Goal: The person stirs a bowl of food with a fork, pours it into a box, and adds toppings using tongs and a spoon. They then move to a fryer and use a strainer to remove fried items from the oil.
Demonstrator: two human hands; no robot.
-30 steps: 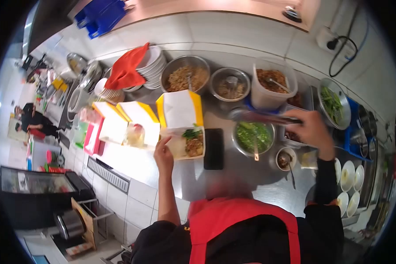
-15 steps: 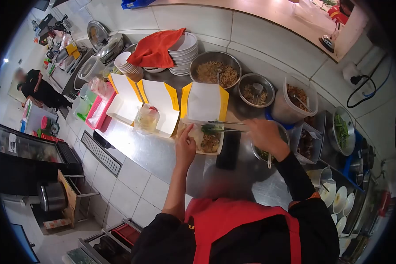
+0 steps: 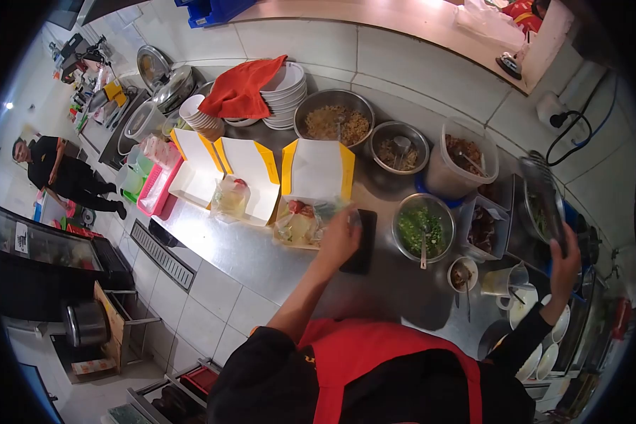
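My left hand (image 3: 340,237) is at the right side of an open takeaway box (image 3: 318,169), beside a clear bag (image 3: 298,225) with red and pale contents in the box; its fingertips are blurred. Far to the right, my right hand (image 3: 564,263) is closed round dark metal tongs (image 3: 544,191), which reach over a metal bowl of greens (image 3: 535,208). Two more open boxes stand to the left, and the nearer one (image 3: 260,180) holds another clear bag (image 3: 230,199).
Behind are stacked white bowls (image 3: 285,95), a red cloth (image 3: 242,88) and a noodle bowl (image 3: 334,121). Chopped greens (image 3: 422,230), a small cup (image 3: 462,274) and a plastic tub (image 3: 463,157) stand right. A person (image 3: 56,166) stands far left.
My right hand has moved right with the tongs, from the box to the greens bowl. My left hand has shifted to the box's right side. A clear bag now covers the food there.
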